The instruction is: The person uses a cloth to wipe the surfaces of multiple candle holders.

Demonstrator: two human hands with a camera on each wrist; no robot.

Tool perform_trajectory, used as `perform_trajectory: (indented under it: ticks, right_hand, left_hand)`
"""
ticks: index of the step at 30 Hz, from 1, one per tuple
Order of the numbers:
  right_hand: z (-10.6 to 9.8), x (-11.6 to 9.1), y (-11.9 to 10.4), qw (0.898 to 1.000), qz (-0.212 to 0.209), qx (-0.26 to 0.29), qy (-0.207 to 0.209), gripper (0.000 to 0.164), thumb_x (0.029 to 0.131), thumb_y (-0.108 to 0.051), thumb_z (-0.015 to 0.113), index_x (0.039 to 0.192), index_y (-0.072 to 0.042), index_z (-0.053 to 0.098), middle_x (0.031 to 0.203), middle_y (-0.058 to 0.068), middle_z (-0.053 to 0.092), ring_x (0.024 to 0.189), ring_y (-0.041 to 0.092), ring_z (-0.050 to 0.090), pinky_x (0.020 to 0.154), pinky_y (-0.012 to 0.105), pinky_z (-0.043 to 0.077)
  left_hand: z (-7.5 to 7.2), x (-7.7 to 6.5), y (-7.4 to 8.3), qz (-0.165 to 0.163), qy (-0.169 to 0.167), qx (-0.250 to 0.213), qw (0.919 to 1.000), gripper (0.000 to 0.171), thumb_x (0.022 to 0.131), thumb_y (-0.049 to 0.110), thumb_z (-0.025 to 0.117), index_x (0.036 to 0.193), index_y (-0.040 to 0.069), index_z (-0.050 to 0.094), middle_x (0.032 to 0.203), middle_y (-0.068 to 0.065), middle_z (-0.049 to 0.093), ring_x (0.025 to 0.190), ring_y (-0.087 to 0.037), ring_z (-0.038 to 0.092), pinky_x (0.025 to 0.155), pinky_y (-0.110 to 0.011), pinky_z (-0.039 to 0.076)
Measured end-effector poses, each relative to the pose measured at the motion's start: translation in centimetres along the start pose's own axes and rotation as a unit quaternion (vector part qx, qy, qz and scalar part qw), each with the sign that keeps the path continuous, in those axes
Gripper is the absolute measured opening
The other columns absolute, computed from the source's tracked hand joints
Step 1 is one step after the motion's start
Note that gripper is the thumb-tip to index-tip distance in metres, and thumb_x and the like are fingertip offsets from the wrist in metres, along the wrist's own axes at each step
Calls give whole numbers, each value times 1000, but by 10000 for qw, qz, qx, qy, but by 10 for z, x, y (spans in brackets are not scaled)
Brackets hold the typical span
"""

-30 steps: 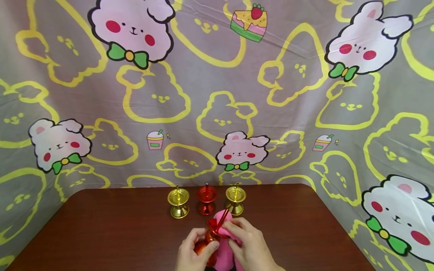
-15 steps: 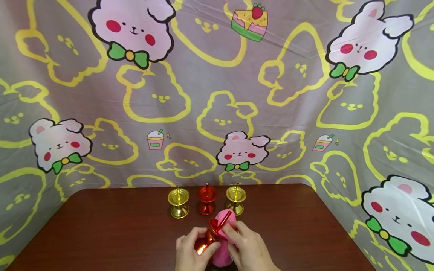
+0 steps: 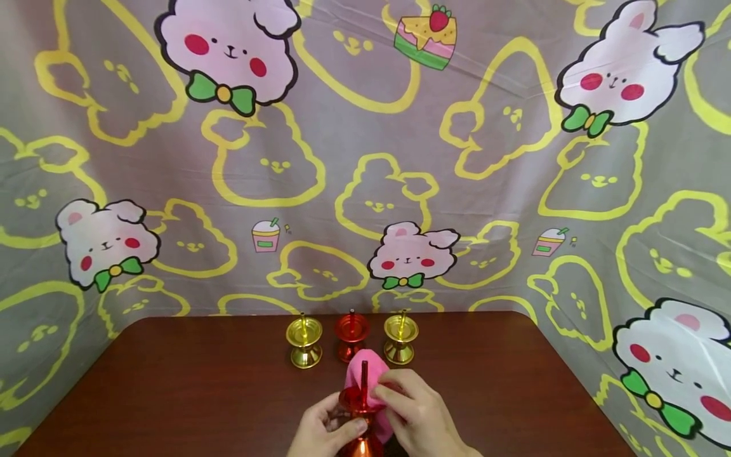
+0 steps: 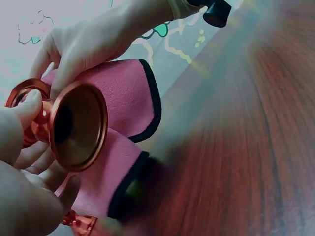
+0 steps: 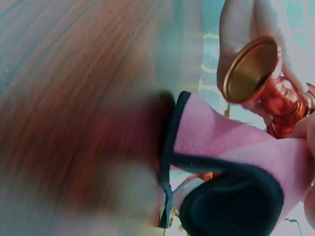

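Near the table's front edge, my left hand (image 3: 322,428) grips a shiny red candle holder (image 3: 362,447) round its narrow stem. Its spike points up, and in the left wrist view the hollow base (image 4: 81,129) shows a brassy inside. A pink cloth (image 3: 355,369) with black edging is pinched in my right hand (image 3: 419,409), pressed against the holder's upper dish. In the right wrist view, folds of the cloth (image 5: 211,129) hang below the holder (image 5: 285,101). The fingers behind the dish are partly hidden.
Behind the hands, a gold candle holder (image 3: 304,343), a red one (image 3: 352,330) and another gold one (image 3: 401,339) stand in a row on the dark brown table (image 3: 200,387). A patterned curtain (image 3: 320,139) hangs at the table's back edge and both sides.
The held candle holder has turned from leaning right to nearly upright. The cloth's top has shifted left behind the spike, with the right hand still gripping it. The head view has shifted slightly.
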State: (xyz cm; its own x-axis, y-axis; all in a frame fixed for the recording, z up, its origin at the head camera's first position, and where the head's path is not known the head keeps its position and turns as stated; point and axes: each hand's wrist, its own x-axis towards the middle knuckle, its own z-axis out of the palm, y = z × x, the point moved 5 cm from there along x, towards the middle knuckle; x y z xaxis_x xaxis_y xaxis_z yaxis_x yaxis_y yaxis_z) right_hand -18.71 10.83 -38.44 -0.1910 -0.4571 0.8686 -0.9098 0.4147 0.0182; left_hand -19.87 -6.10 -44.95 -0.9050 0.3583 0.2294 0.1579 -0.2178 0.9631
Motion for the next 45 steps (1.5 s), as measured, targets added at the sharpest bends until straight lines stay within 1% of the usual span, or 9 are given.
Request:
perform_trajectory:
  ticks: [8,17,20,24,31,34,37,42,45]
  right_hand:
    - [1,-1,-3,9998,-92,-140,-77,36,65,5,58,93,-10,74,93,-3,60,80,10,55,69,16,46]
    - [4,-1,-9,9970,227,-550,-486,26,72,4,62,90,-13,73,89,-5,57,79,10,53,68,16,45]
    - [7,-1,-14,9955,274,-623,-665,24,72,3,68,90,-11,74,89,-5,57,78,10,53,67,15,44]
    - [9,1,-18,9927,437,-771,-818,31,64,6,72,90,-11,71,88,-5,56,77,10,52,67,16,45]
    - [8,6,-21,9855,838,-1080,-1006,39,60,6,77,92,-14,65,85,-6,55,77,9,53,67,18,47]
    - [8,6,-22,9855,855,-1039,-1035,42,60,6,80,93,-14,65,86,-6,55,77,9,53,68,18,47]
    - [6,4,-19,9895,802,-813,-885,44,60,6,82,95,-14,66,89,-5,57,80,9,56,71,19,49]
    - [-1,0,-9,9952,865,92,-457,30,79,4,76,101,-13,67,93,-5,61,85,9,59,76,19,49]
    - [-5,-1,-2,9952,771,608,-45,9,96,-5,65,103,-11,67,93,-3,63,85,10,60,77,19,50]
  left_hand:
    - [4,0,2,-8,-310,398,9987,35,94,9,70,112,-18,58,87,4,67,78,-7,67,70,-22,54]
    - [8,-1,6,129,544,1367,9890,30,88,12,77,108,-8,65,77,6,65,66,-4,61,59,-22,51]
    - [8,-2,7,-1,1071,2258,9683,33,84,21,82,108,3,69,73,9,61,65,-1,57,59,-24,47]
    - [10,-5,10,-16,1686,3399,9252,34,79,38,85,102,19,69,76,14,54,67,1,52,61,-25,43]
    - [17,-1,19,1348,1944,4553,8584,33,77,37,86,98,19,66,84,12,58,67,-7,50,55,-30,39]
    - [17,-1,19,1547,2008,4652,8481,35,75,33,87,100,17,68,88,10,62,69,-11,54,56,-33,41]
    - [13,-2,19,1230,1983,4342,8701,38,76,36,87,104,18,69,89,11,62,73,-7,57,59,-32,45]
    - [4,-1,15,581,1462,2538,9544,40,84,25,84,114,5,68,92,4,63,79,-5,58,68,-26,51]
    - [-1,0,12,374,800,1523,9844,33,91,12,75,117,-6,64,98,-5,68,83,-8,63,74,-26,53]
